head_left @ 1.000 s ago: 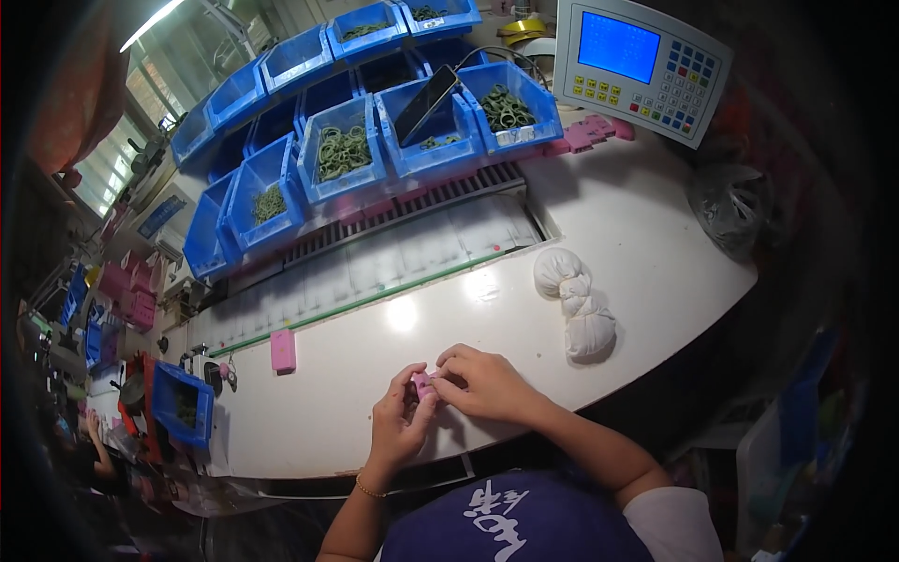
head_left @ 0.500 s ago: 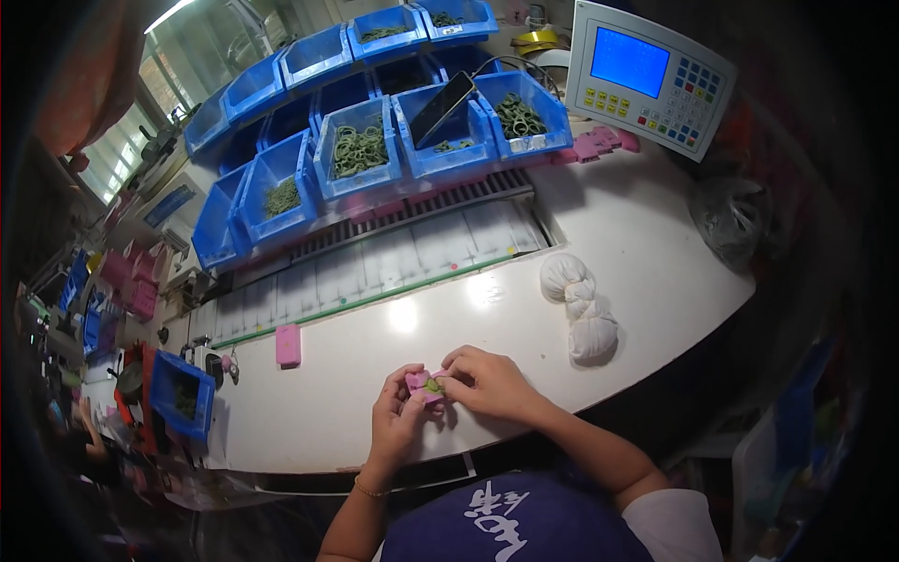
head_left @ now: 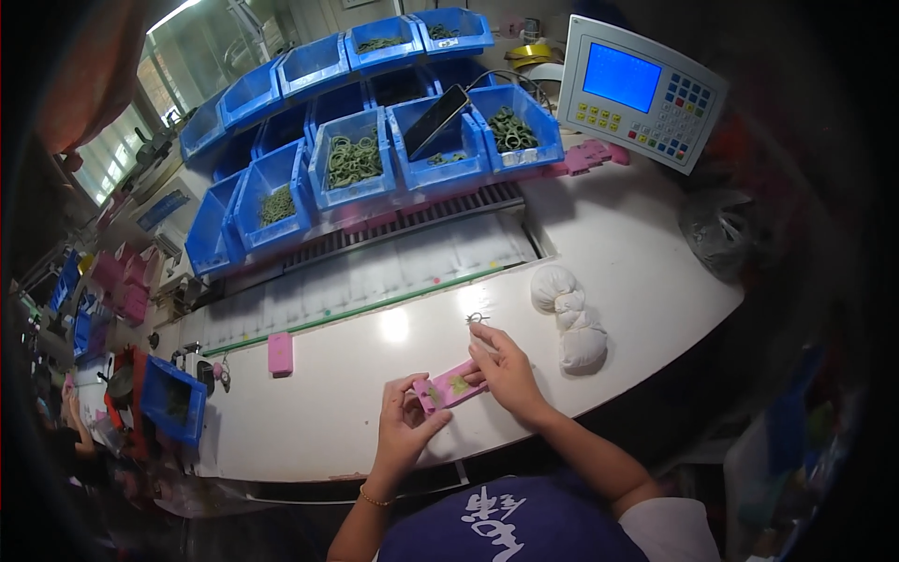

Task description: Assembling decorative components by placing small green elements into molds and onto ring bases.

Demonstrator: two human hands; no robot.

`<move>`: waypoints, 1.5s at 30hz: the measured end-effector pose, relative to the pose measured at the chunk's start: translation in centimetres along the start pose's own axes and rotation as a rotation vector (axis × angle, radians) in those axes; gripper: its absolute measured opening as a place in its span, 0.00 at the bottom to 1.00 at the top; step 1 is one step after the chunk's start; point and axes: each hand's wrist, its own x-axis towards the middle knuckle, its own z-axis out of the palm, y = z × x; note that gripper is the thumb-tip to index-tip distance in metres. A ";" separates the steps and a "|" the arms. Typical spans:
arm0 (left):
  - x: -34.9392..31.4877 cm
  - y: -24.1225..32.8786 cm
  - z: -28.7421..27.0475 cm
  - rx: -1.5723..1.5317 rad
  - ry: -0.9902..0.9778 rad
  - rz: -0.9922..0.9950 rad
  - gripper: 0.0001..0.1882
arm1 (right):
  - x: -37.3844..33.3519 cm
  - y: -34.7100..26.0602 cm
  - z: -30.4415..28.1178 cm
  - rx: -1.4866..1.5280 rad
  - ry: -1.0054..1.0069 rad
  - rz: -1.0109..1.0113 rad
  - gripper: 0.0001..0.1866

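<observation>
My left hand (head_left: 403, 429) is closed on the left end of a pink rubber mould (head_left: 446, 385), which lies spread open with greenish marks on its inner faces. My right hand (head_left: 510, 382) pinches a small dark ring-shaped piece (head_left: 477, 319) between thumb and index finger, held away from the mould. The lower fingers of that hand rest against the mould's right end. Fine detail of the ring piece is too small to make out. Another pink block (head_left: 280, 354), apparently a similar mould, lies on the white table (head_left: 328, 412) to the left.
Tiered blue bins (head_left: 312, 192) stand at the back, several with green rings; a phone (head_left: 437, 122) leans in one. A white cloth bundle (head_left: 572, 323) lies right of my hands. A control panel (head_left: 644, 89) stands at back right, near a plastic bag (head_left: 719, 229).
The folded mould in my hands has been opened out. My right hand has moved up and right, and a ring-shaped piece now shows in its fingertips.
</observation>
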 end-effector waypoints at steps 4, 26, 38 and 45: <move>1.0 -1.0 -0.4 0.382 -0.105 0.106 0.31 | -1.4 1.1 -1.3 0.143 0.011 0.051 0.23; -0.2 3.4 0.8 -0.632 -0.136 -0.380 0.30 | -1.7 -5.9 1.1 -0.612 -0.223 -0.801 0.11; -0.5 4.5 0.7 -0.382 -0.119 -0.423 0.25 | -0.3 -6.0 0.2 -1.031 -0.365 -1.195 0.07; 0.0 4.7 0.7 -0.189 -0.168 -0.423 0.25 | 0.2 -6.9 -0.3 -1.113 -0.434 -1.269 0.10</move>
